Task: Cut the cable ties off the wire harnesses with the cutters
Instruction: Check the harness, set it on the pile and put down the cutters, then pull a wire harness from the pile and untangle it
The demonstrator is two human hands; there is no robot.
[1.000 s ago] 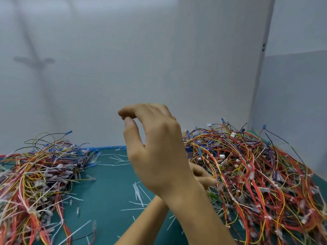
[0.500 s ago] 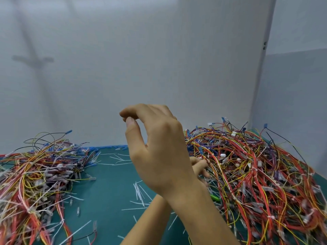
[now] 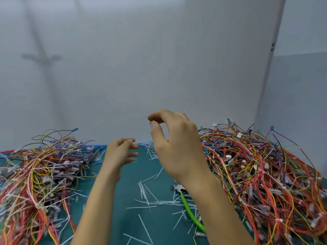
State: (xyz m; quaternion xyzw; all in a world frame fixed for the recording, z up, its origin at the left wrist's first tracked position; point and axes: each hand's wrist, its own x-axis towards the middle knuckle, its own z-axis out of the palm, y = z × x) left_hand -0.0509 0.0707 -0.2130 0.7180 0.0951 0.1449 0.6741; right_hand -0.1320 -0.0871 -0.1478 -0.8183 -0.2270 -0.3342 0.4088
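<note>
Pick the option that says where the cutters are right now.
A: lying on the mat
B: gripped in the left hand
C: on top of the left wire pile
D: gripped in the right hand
A: the cutters lie on the mat, partly hidden by the right forearm. The left hand and right hand are both above the mat and touch no part of them.

1. Two bare hands show: the left hand (image 3: 122,152) and the right hand (image 3: 177,147).
2. The left arm (image 3: 99,200) and right arm (image 3: 217,200) are bare too.
3. The right thumb nail (image 3: 153,123) looks short and plain, but it is blurry.
</note>
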